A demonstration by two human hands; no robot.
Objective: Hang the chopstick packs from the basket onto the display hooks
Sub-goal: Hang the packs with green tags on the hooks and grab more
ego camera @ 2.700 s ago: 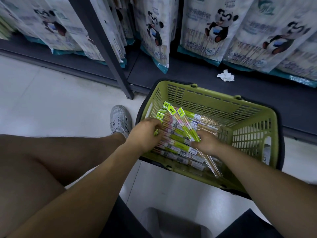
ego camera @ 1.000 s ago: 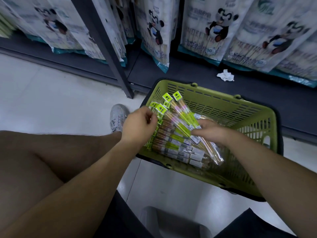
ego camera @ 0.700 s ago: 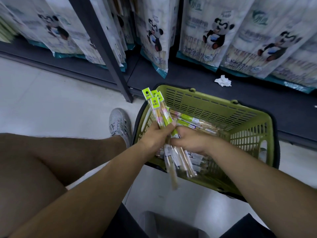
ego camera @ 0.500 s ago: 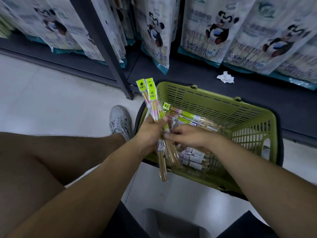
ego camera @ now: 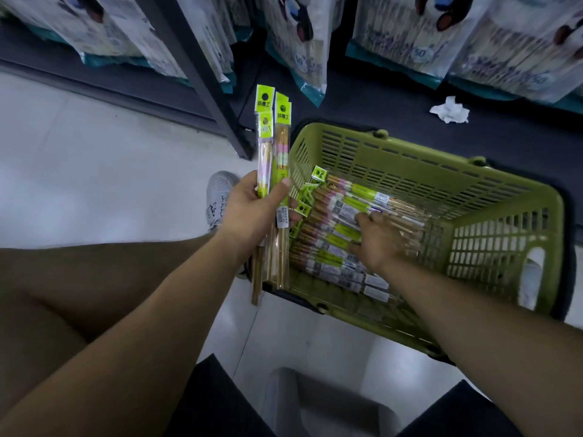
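Left hand: fingers clamp upright chopstick packs | right hand: fingers spread in basket | risk: slick packs slipping from loose fist

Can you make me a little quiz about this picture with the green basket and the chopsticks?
1. True or false: the left hand holds a few chopstick packs upright beside the basket.
2. Where is the right hand? A) on the shelf B) on the packs inside the basket C) on the shoe
3. Fill in: the crumpled white tissue lies on the dark bottom ____ behind the basket.

Key: 1 true; 2 B; 3 shelf
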